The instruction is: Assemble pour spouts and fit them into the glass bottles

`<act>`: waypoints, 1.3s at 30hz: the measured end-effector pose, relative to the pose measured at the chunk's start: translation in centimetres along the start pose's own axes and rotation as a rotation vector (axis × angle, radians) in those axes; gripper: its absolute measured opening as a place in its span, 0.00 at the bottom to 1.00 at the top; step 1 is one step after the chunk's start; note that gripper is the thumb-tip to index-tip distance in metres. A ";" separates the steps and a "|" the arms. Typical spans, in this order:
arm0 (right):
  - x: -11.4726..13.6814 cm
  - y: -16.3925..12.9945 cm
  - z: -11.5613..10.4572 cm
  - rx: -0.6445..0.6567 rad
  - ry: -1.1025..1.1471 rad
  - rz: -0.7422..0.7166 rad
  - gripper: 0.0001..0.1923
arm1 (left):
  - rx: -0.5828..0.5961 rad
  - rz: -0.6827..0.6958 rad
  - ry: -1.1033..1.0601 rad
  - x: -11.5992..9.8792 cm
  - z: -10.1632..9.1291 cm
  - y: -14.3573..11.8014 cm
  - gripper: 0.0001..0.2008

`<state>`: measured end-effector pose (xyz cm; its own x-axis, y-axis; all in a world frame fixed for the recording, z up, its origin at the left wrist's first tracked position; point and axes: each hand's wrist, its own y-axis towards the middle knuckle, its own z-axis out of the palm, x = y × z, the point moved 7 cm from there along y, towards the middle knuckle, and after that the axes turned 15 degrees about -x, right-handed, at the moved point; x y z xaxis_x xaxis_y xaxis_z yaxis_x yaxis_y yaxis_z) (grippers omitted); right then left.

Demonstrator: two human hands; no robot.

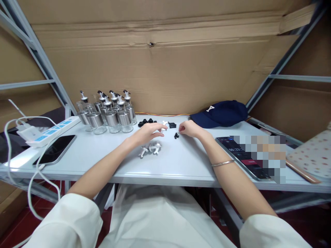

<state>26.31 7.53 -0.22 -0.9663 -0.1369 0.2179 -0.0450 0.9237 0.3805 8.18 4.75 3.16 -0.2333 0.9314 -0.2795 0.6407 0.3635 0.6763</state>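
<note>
My left hand (pixel 147 133) lies on the white table (pixel 103 151) with its fingertips on a small white spout part (pixel 164 124). My right hand (pixel 190 129) rests just right of it, fingers curled, beside a small black piece (pixel 176 135); whether it pinches anything I cannot tell. More black caps (pixel 147 122) lie behind my left hand. A little heap of white and metal spout parts (pixel 150 149) sits under my left wrist. Several glass oil bottles (pixel 108 115) with steel bands and pour spouts stand at the back left.
A phone (pixel 55 148) on a white cable and a power strip (pixel 49 132) lie at the left. A navy cap (pixel 219 113) sits at the back right, a tablet (pixel 248 156) and a dotted pad (pixel 310 156) at the right. Cardboard walls and a metal frame enclose the table.
</note>
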 end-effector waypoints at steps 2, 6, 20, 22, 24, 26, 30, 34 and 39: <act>0.4 0.0 -0.5 -0.032 0.021 0.007 0.09 | 0.000 0.006 0.035 0.1 0.1 0.0 0.14; 1.9 0.2 -2.2 -0.182 0.246 0.005 0.12 | -0.002 0.017 0.086 0.5 0.3 -0.2 0.13; 5.0 -0.6 -2.7 -0.178 1.161 0.137 0.18 | 0.017 0.023 0.070 0.0 0.6 -0.4 0.13; 5.2 -0.6 -2.3 -0.141 1.160 0.128 0.16 | 0.013 0.031 0.067 -0.1 0.6 -0.4 0.13; 5.4 -0.6 -2.1 -0.120 1.177 0.130 0.15 | 0.010 0.036 0.070 -0.2 0.5 -0.4 0.13; 5.3 -0.6 -2.1 -0.124 1.201 0.143 0.14 | 0.009 0.042 0.079 -0.3 0.5 -0.4 0.13; 5.3 -0.6 -2.4 -0.148 1.209 0.150 0.13 | 0.001 0.072 0.102 -0.4 0.5 -0.4 0.12; 5.2 -0.6 -2.5 -0.166 1.196 0.153 0.12 | -0.008 0.097 0.124 -0.4 0.5 -0.4 0.12; 5.0 -0.6 -1.8 -0.096 1.279 0.196 0.13 | -0.028 0.099 0.122 -0.4 0.4 -0.4 0.13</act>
<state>21.96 5.65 2.28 -0.0267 -0.2953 0.9550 0.1386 0.9451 0.2961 8.31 4.23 2.78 -0.2582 0.9577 -0.1273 0.6445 0.2689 0.7158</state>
